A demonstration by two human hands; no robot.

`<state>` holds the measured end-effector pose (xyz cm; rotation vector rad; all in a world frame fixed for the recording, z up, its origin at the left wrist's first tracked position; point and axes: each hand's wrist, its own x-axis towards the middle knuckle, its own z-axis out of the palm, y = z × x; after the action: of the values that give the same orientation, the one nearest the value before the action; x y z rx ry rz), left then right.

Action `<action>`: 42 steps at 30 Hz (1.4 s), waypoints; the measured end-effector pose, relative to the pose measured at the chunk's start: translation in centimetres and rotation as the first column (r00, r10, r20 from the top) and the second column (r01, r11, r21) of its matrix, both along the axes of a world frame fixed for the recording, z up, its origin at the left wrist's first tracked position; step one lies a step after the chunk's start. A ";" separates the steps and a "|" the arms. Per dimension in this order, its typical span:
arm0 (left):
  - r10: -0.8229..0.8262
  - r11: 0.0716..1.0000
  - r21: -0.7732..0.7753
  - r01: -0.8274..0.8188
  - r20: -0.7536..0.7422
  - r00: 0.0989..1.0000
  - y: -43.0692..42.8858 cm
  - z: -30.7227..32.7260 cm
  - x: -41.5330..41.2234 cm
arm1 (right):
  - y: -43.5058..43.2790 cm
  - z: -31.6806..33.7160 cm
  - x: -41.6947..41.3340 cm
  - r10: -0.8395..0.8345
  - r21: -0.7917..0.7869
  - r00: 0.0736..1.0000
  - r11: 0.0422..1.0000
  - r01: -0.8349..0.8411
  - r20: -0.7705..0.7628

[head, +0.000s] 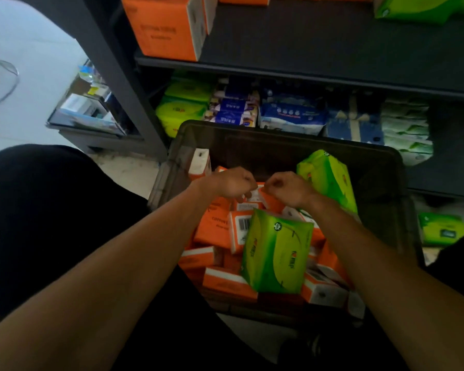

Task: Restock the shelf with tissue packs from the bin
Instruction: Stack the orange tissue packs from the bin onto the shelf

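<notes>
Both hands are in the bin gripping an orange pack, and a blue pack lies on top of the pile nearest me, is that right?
Not quite. The head view shows the pack on top of the pile nearest you is a green pack, not blue. The rest holds: the left hand and right hand are in the bin, gripping an orange pack.
</notes>
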<state>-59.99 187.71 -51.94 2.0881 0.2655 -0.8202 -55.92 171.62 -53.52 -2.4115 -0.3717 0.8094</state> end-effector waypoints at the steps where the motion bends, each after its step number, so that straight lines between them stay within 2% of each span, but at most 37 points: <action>1: 0.014 1.000 -0.006 -0.014 -0.024 1.000 -0.1 -0.8 0.3 | 0.1 -0.3 0.2 -0.003 -0.025 1.000 1.000 0.003 0.013; 6: 0.043 0.999 0.028 -0.041 -0.053 0.998 -0.9 -2.7 1.7 | 0.9 -0.9 1.1 0.024 -0.171 0.998 0.985 -0.015 0.051; 9: 0.052 0.998 0.034 -0.051 -0.010 0.999 -1.4 -4.5 2.5 | 1.3 -1.6 1.4 0.047 -0.248 0.996 0.969 -0.026 0.080; 11: 0.070 0.997 -0.013 -0.071 -0.040 0.997 -1.9 -6.1 2.7 | 1.5 -2.0 1.4 0.018 -0.264 0.997 0.965 0.004 0.079; 16: 0.184 0.979 -0.046 -0.200 -0.230 0.956 -2.6 -7.5 2.1 | 1.7 -2.1 1.6 0.001 -0.255 0.996 0.967 0.022 0.090; 19: 0.263 0.951 -0.092 -0.294 -0.254 0.931 -2.1 -7.5 2.4 | 1.6 -1.9 1.3 0.019 -0.236 0.996 0.972 0.001 0.082; 22: 0.278 0.949 -0.073 -0.307 -0.271 0.922 -1.8 -7.7 2.4 | 1.4 -1.6 1.0 -0.036 -0.153 0.996 0.987 0.047 0.079; 26: 0.333 0.918 -0.120 -0.378 -0.286 0.899 -1.9 -6.6 1.9 | 1.0 -1.3 0.8 -0.098 -0.031 0.991 0.994 0.101 0.086; 30: 0.494 0.851 -0.116 -0.513 -0.158 0.855 -1.1 -3.9 2.0 | 0.4 -1.6 0.1 -0.059 0.065 0.993 0.996 0.053 0.100; 33: 0.520 0.848 -0.097 -0.521 -0.037 0.853 0.4 -1.0 1.7 | 0.3 -0.9 -0.2 -0.151 0.157 0.988 0.976 0.149 0.003; 37: 0.484 0.862 -0.181 -0.473 0.020 0.875 1.3 3.7 0.7 | 0.3 1.4 0.0 -0.370 0.296 0.907 0.860 0.416 -0.200; 40: 0.474 0.850 -0.290 -0.439 0.060 0.878 1.9 6.9 0.2 | -0.5 4.0 -0.4 -0.356 0.376 0.831 0.766 0.522 -0.428; 42: 0.471 0.841 -0.336 -0.425 0.065 0.880 2.3 8.7 -0.3 | -1.0 5.1 -0.6 -0.302 0.466 0.847 0.729 0.501 -0.437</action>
<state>-60.29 189.97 -43.24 1.6774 0.4924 -0.3909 -56.51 170.60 -48.39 -1.6597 0.0665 0.7493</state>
